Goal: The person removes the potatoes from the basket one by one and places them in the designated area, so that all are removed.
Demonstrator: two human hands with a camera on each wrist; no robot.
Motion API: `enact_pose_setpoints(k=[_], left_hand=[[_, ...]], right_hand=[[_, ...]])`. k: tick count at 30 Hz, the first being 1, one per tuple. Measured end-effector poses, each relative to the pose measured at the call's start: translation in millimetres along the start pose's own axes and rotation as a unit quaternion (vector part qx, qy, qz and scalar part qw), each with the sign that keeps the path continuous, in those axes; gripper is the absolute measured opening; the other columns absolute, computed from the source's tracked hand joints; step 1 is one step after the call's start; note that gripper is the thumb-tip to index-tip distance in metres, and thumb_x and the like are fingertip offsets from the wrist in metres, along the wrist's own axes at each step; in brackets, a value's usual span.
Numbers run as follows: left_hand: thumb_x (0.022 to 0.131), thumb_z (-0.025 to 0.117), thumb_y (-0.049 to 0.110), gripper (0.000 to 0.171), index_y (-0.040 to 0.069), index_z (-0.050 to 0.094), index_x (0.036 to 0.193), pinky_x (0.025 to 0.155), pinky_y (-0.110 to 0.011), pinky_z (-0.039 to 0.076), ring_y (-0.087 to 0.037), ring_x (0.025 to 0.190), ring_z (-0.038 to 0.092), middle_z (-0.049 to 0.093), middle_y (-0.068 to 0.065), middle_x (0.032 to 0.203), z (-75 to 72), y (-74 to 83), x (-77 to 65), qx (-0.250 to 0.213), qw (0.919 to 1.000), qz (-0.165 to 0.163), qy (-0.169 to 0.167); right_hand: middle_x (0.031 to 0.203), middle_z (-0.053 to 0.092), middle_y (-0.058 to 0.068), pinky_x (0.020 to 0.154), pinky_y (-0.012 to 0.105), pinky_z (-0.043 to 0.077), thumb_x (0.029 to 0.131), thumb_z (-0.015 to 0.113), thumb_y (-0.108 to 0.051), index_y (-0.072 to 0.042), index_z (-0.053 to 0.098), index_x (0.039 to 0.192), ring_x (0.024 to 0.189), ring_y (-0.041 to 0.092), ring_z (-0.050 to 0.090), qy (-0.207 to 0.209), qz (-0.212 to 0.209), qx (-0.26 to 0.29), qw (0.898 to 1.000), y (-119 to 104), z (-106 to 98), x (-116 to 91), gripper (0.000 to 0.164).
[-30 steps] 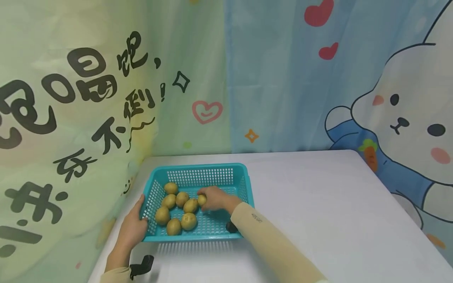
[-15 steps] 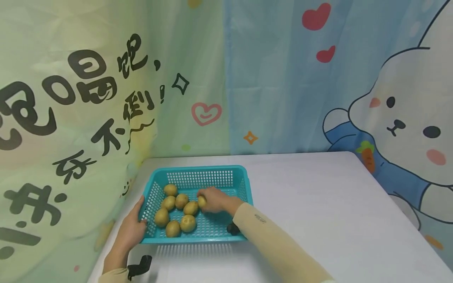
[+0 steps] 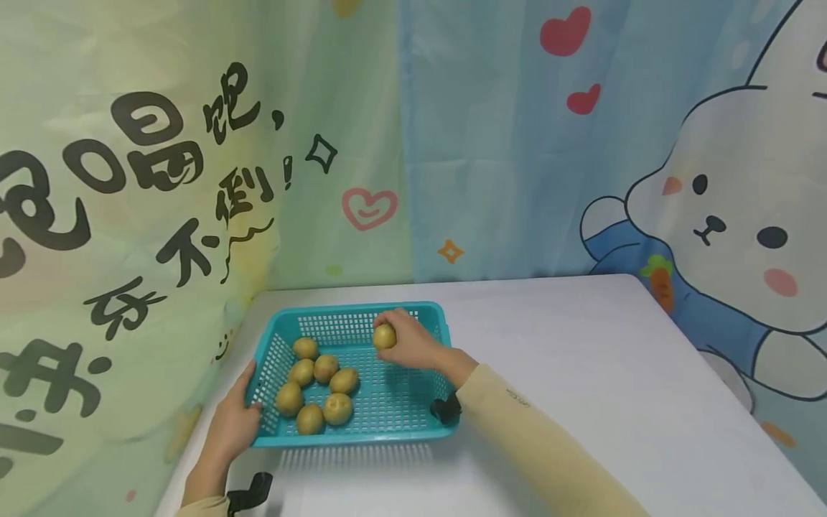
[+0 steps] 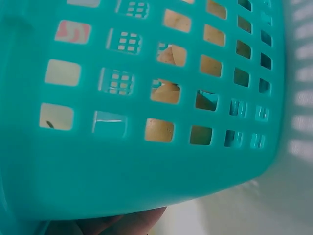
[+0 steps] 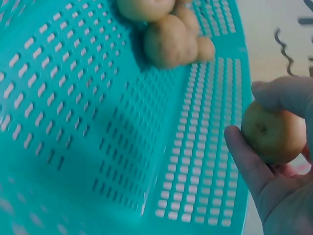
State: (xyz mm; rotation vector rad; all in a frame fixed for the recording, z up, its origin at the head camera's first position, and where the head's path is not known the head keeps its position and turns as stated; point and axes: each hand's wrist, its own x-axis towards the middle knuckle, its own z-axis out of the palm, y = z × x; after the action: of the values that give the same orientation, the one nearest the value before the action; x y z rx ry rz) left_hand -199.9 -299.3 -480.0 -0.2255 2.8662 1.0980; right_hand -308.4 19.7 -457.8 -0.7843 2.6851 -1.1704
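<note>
My right hand [image 3: 413, 341] holds a potato [image 5: 274, 132] between thumb and fingers, raised over the back right part of the turquoise plastic basket [image 3: 362, 438]. In the right wrist view, this round yellow-brown potato overlaps the rim of the perforated side wall. My left hand [image 3: 232, 420] holds the basket at its left side; in the left wrist view only some fingers [image 4: 142, 221] show, past the edge of the wall, and the rest is hidden. Several loose potatoes [image 3: 326, 368] lie in the left half of the basket.
The basket stands on a white table [image 3: 549, 373], near its left edge. Behind hangs a printed curtain [image 3: 478, 143] with hearts, lettering and a white cartoon animal. Black wrist mounts [image 3: 250, 494] are worn on both arms.
My right hand has lifted the potato off the basket floor, moving up and slightly right. My left hand stays at the basket's left side. The head view has shifted slightly.
</note>
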Motion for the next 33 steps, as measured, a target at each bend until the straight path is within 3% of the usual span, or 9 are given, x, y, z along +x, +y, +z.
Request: enact_pose_setpoints(k=[6, 14, 23, 28, 33], left_hand=[[0.093, 0.042, 0.002, 0.075, 0.014, 0.007, 0.158, 0.098, -0.063, 0.034, -0.05, 0.129, 0.038, 0.022, -0.032, 0.154, 0.6, -1.4, 0.1, -0.009, 0.9999, -0.005, -0.002], [0.094, 0.042, 0.002, 0.073, 0.012, 0.008, 0.158, 0.098, -0.062, 0.036, -0.049, 0.126, 0.042, 0.025, -0.033, 0.153, 0.9, 1.9, -2.0, -0.01, 0.9999, -0.006, -0.001], [0.094, 0.042, 0.003, 0.073, 0.014, 0.009, 0.158, 0.094, -0.061, 0.038, -0.049, 0.123, 0.044, 0.027, -0.034, 0.151, 1.0, 2.8, -2.0, -0.011, 0.9999, -0.009, 0.004], [0.094, 0.043, 0.004, 0.073, 0.015, 0.009, 0.158, 0.092, -0.061, 0.039, -0.048, 0.121, 0.045, 0.028, -0.035, 0.151, 1.0, 1.9, -1.9, -0.009, 0.9999, -0.009, 0.005], [0.095, 0.043, 0.004, 0.073, 0.015, 0.009, 0.158, 0.09, -0.06, 0.04, -0.047, 0.118, 0.047, 0.029, -0.035, 0.15, -0.5, 2.6, -0.5, -0.006, 0.9999, -0.012, 0.009]], right_hand=[[0.125, 0.052, 0.01, 0.082, 0.036, 0.052, 0.084, 0.077, -0.011, -0.006, 0.054, 0.131, 0.104, 0.025, 0.055, 0.048, 0.018, 0.037, 0.998, 13.1, -23.5, -10.4, 0.053], [0.131, 0.052, 0.013, 0.079, 0.037, 0.054, 0.084, 0.076, -0.009, -0.005, 0.051, 0.132, 0.107, 0.032, 0.058, 0.098, 0.023, 0.046, 0.994, 35.7, -49.2, -28.0, 0.055], [0.134, 0.051, 0.015, 0.086, 0.044, 0.053, 0.087, 0.073, -0.013, -0.009, 0.049, 0.136, 0.116, 0.037, 0.055, 0.183, 0.086, 0.081, 0.976, 69.6, -62.4, -47.4, 0.055], [0.134, 0.052, 0.015, 0.086, 0.045, 0.052, 0.087, 0.073, -0.014, -0.007, 0.05, 0.136, 0.116, 0.037, 0.055, 0.183, 0.103, 0.06, 0.976, 85.2, -65.9, -57.4, 0.054], [0.135, 0.055, 0.019, 0.087, 0.047, 0.05, 0.083, 0.075, -0.01, -0.002, 0.053, 0.135, 0.111, 0.039, 0.059, 0.152, 0.114, 0.02, 0.982, 105.2, -62.6, -68.4, 0.056]])
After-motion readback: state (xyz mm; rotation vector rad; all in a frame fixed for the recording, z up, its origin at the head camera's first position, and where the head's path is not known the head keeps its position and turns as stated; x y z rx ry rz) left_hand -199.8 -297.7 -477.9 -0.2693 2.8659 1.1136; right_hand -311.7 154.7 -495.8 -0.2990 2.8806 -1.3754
